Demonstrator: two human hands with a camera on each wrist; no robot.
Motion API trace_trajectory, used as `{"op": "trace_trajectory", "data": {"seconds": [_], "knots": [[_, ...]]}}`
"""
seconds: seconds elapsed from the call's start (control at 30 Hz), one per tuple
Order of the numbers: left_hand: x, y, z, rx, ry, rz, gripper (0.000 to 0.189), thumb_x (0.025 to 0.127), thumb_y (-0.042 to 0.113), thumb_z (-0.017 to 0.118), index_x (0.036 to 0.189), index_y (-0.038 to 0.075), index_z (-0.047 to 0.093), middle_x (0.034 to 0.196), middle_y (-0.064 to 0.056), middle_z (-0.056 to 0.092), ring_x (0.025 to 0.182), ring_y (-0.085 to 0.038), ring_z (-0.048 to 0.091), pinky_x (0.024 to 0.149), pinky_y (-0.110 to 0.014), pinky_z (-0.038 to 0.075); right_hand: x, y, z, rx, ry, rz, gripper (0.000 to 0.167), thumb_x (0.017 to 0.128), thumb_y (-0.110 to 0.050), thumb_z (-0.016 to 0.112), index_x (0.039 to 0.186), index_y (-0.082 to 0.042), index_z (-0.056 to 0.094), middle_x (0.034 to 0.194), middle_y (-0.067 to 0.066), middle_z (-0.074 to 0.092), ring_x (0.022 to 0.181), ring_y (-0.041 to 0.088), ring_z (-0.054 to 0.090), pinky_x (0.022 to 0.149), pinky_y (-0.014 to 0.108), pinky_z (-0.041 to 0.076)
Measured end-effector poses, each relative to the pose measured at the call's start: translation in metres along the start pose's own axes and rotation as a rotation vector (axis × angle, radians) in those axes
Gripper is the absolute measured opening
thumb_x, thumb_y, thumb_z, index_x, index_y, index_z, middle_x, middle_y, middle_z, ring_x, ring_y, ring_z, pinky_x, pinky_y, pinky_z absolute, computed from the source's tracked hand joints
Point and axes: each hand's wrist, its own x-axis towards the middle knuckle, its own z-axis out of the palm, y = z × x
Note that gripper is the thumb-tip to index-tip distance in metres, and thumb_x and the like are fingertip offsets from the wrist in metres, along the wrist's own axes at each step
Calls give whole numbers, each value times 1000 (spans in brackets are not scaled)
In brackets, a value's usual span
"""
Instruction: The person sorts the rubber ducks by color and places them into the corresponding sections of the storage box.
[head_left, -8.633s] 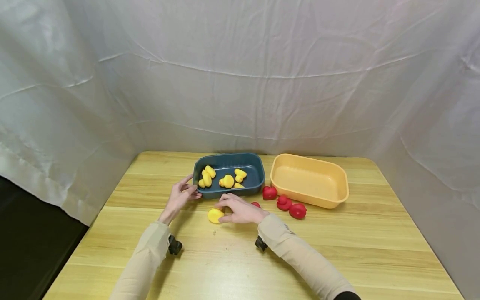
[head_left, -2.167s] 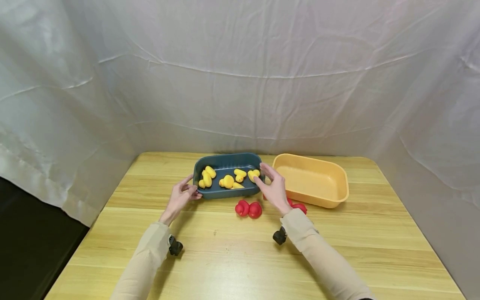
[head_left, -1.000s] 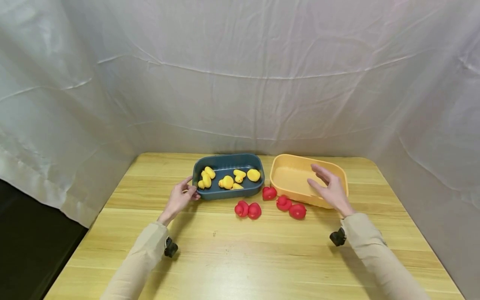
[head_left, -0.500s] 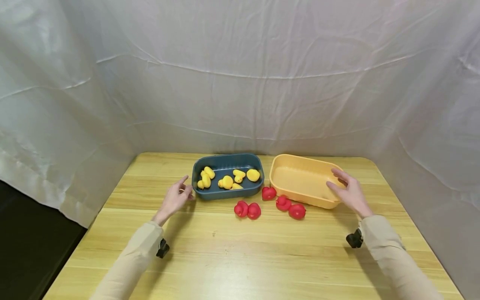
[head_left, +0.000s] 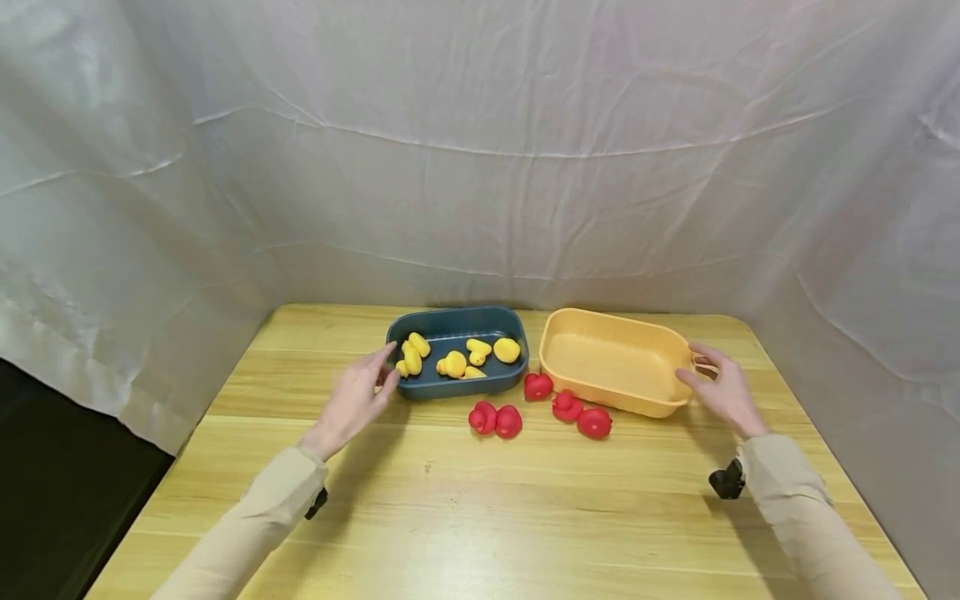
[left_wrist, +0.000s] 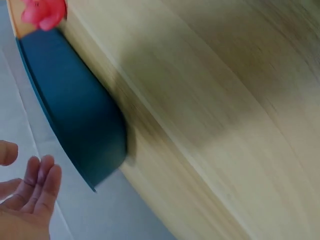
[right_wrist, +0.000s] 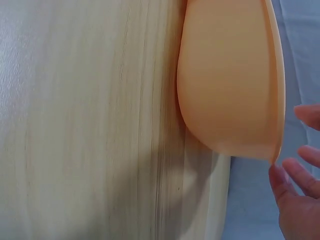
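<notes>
My left hand (head_left: pixel 352 404) hovers with relaxed, spread fingers at the left end of a dark blue bin (head_left: pixel 450 319). A gap shows between its fingers and that bin in the left wrist view. Several yellow rubber ducks (head_left: pixel 453 364) lie inside the blue bin. At the right end of an orange-yellow bin (head_left: pixel 600 362), my right hand (head_left: pixel 727 392) reaches with parted fingers. Seen from the right wrist, its thumb (right_wrist: pixel 280 182) is right at the corner of the rim, and the other fingers stand apart from it. Nothing lies in the orange-yellow bin.
Several red rubber ducks (head_left: pixel 508 422) sit on the wooden table (head_left: pixel 480 517) in front of the two bins, some right by the orange-yellow bin's near wall. A pale curtain (head_left: pixel 525 208) hangs behind and at both sides of the table.
My right hand put a yellow duck into the blue bin, let go, and moved right to the orange-yellow bin's far end. My left hand came off the blue bin's rim.
</notes>
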Motion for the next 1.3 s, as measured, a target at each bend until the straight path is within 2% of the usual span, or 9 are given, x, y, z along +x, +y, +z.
{"op": "trace_trajectory", "data": {"seconds": [0.07,0.13,0.23,0.3,0.43,0.63,0.8,1.1,1.3], "knots": [[-1,8,3,19,-7,57,48,96,10,65,140,-6,53,90,-10,70,78,-20,69,68,-31,61,0,3,-2,3,-4,19,60,98,-17,63,145,12,41,139,39,47,116,39,58,76,-6,39],[-1,15,6,29,-30,106,48,96,13,67,139,-3,54,93,-11,71,80,-22,70,71,-34,62,1,6,-4,11,-14,42,60,98,-18,63,145,13,41,139,38,48,106,16,61,73,-4,43],[-1,27,10,25,-98,143,47,97,19,68,139,2,56,107,-14,72,90,-25,72,81,-40,64,1,10,-7,37,-42,78,64,99,-21,63,147,13,39,139,34,48,91,-12,49,71,2,47],[-1,34,14,19,-149,159,47,98,23,67,139,3,57,115,-14,72,98,-27,72,89,-43,63,1,13,-9,53,-70,101,67,99,-24,62,149,13,35,136,31,48,87,-18,45,70,5,49],[1,46,24,1,-252,187,49,98,29,67,138,3,58,126,-15,68,107,-29,71,97,-45,60,2,18,-12,91,-123,131,71,100,-24,61,150,16,30,125,24,50,82,-13,54,72,12,56],[4,58,41,-44,-391,168,58,94,35,72,141,6,56,138,-14,62,123,-30,64,106,-46,55,3,26,-13,262,-190,191,73,100,-17,63,151,17,25,104,3,56,73,5,67,75,27,65],[6,61,55,-88,-479,145,60,91,32,75,140,2,57,143,-14,60,133,-30,57,113,-47,49,3,29,-15,402,-230,220,76,100,-13,63,154,15,17,95,-6,56,71,8,65,71,25,64],[12,58,68,-183,-540,141,57,91,26,76,137,-2,57,132,-12,67,116,-21,65,106,-40,55,3,32,-18,596,-244,247,79,98,-7,63,155,14,12,91,-6,61,68,9,65,65,22,62],[16,55,69,-259,-591,124,53,92,21,75,137,0,56,123,-9,69,109,-19,63,108,-44,53,3,35,-18,719,-259,258,74,99,-3,61,156,10,16,92,-4,67,69,10,66,65,22,62]]}}
